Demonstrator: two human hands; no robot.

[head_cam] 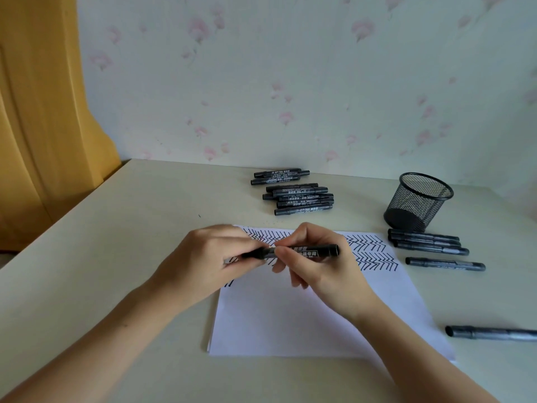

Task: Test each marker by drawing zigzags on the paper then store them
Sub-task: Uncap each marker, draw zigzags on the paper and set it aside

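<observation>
Both hands are gripping one black marker [290, 251] level above the paper [305, 315], the left hand [209, 257] pinching its left end and the right hand [313, 257] pinching mid-barrel, its other end jutting rightward.

Bare table [139, 228] lies open on the left, near and far. Far centre, a pile of markers [293, 193] blocks the way. On the right, the mesh cup [417, 202], a marker row [430, 245] and a lone near marker [491, 333] leave narrow gaps beside the paper [290, 324].

Both hands [203, 257] [313, 257] pinching, fingers curled
</observation>
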